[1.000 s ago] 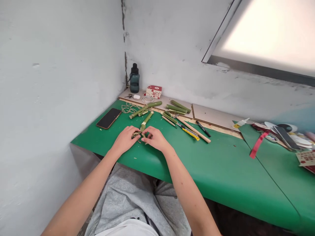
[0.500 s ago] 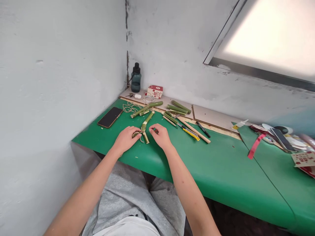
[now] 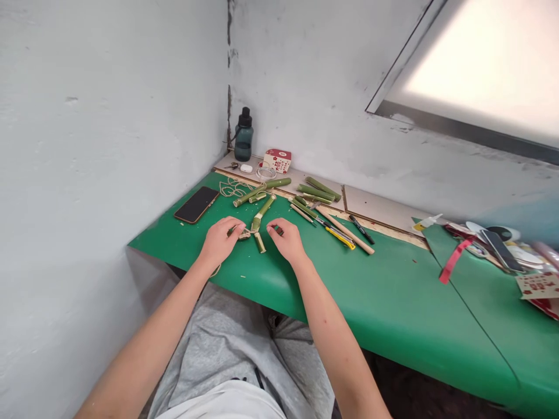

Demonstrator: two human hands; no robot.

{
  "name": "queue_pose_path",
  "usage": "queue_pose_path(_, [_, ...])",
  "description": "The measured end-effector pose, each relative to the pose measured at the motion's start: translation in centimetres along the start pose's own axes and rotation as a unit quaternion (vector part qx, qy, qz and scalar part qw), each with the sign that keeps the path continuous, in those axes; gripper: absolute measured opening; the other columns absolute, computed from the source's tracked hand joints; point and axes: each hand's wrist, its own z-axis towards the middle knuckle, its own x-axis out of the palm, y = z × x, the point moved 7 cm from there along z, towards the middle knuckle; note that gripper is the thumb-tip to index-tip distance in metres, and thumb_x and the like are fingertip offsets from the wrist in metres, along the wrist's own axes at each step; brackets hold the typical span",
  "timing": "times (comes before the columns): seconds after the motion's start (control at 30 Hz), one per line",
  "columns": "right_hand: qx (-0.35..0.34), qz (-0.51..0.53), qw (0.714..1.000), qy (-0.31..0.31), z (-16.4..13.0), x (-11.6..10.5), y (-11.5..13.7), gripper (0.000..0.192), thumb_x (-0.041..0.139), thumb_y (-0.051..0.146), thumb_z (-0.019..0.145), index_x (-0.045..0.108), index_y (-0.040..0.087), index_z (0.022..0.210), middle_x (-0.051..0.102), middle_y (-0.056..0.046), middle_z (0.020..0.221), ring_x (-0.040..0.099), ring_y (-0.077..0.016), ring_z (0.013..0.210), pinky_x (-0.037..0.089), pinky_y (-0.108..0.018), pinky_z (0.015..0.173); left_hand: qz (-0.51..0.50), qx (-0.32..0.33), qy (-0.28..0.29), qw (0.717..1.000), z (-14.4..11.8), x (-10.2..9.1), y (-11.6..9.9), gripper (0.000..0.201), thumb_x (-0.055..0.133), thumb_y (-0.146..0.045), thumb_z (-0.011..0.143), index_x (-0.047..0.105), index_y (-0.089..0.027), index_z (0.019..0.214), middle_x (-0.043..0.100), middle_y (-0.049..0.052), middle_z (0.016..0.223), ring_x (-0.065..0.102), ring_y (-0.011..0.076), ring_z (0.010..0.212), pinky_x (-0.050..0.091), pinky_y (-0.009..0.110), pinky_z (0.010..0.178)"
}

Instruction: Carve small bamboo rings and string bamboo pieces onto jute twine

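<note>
The left hand [image 3: 221, 240] lies palm down near the front edge of the green surface [image 3: 393, 302], its fingers [image 3: 236, 225] curled narrowly onto a small bundle of bamboo strips [image 3: 243, 234]; whether they pinch it or only press on it cannot be told. The right hand [image 3: 286, 238] rests just beside it, fingers [image 3: 273, 228] bent and drawn close together around something small and dark that is too tiny to name. Between the two hands a short green bamboo piece [image 3: 259, 242] lies flat, joined to a longer bamboo stick [image 3: 263, 212] that angles toward the back edge. Farther back lie more bamboo sticks [image 3: 261, 191] and a coil of pale cord [image 3: 230, 188]. A dark phone [image 3: 197, 204] lies toward the left edge. To the right of the hands sit a yellow utility knife [image 3: 338, 235], a wooden rod [image 3: 345, 230] and a black pen [image 3: 361, 229]. In the back left corner stand a dark bottle [image 3: 243, 137] and a small red and white box [image 3: 276, 160].
</note>
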Motion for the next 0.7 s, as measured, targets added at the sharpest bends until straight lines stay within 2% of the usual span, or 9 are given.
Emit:
queue_pose_path(0.1, [0.009, -0.002, 1.0, -0.009, 0.0, -0.3, -0.4, 0.016, 0.06, 0.032, 0.092, 0.073, 0.024, 0.091, 0.076, -0.004, 0.095, 0.061, -0.0176, 0.071, 0.049, -0.033, 0.072, -0.008, -0.013, -0.015, 1.0, 0.0, -0.4, 0.1, 0.03, 0.052, -0.042, 0.106, 0.075, -0.022, 0.101, 0.076, 0.004, 0.103, 0.068, 0.0208, 0.088, 0.047, 0.033, 0.075])
queue_pose_path(0.27, [0.018, -0.004, 1.0, -0.005, 0.0, -0.2, -0.7, 0.016, 0.06, 0.033, 0.091, 0.073, 0.024, 0.089, 0.076, -0.005, 0.096, 0.06, -0.0176, 0.069, 0.048, -0.033, 0.07, -0.012, -0.029, -0.038, 0.999, 0.1, -0.9, 0.3, 0.031, 0.052, -0.043, 0.105, 0.074, -0.021, 0.098, 0.076, 0.005, 0.1, 0.066, 0.0202, 0.083, 0.044, 0.031, 0.071])
queue_pose_path(0.4, [0.015, -0.005, 1.0, 0.002, 0.0, 0.0, -0.5, 0.016, 0.059, 0.032, 0.091, 0.072, 0.024, 0.089, 0.075, -0.004, 0.095, 0.059, -0.0172, 0.068, 0.048, -0.033, 0.07, -0.01, -0.049, -0.069, 0.996, 0.0, -1.4, 0.7, 0.034, 0.053, -0.046, 0.104, 0.071, -0.02, 0.093, 0.073, 0.005, 0.09, 0.062, 0.0201, 0.077, 0.042, 0.031, 0.069])
queue_pose_path(0.53, [0.013, -0.004, 1.0, 0.009, -0.1, 0.2, -0.1, 0.016, 0.06, 0.032, 0.092, 0.073, 0.024, 0.09, 0.074, -0.004, 0.095, 0.058, -0.0166, 0.068, 0.047, -0.033, 0.069, -0.014, -0.049, -0.053, 0.997, 0.0, -1.2, 0.7, 0.028, 0.059, -0.045, 0.102, 0.07, -0.022, 0.091, 0.073, 0.003, 0.089, 0.06, 0.0187, 0.074, 0.043, 0.031, 0.07])
queue_pose_path(0.7, [0.006, -0.004, 0.999, 0.031, -0.2, 0.4, 0.4, 0.015, 0.062, 0.034, 0.093, 0.074, 0.024, 0.092, 0.075, -0.004, 0.096, 0.059, -0.016, 0.069, 0.048, -0.033, 0.07, -0.01, -0.04, -0.02, 0.999, 0.1, -0.6, 0.4, 0.017, 0.066, -0.036, 0.097, 0.07, -0.022, 0.089, 0.072, 0.002, 0.091, 0.063, 0.021, 0.084, 0.045, 0.033, 0.079])
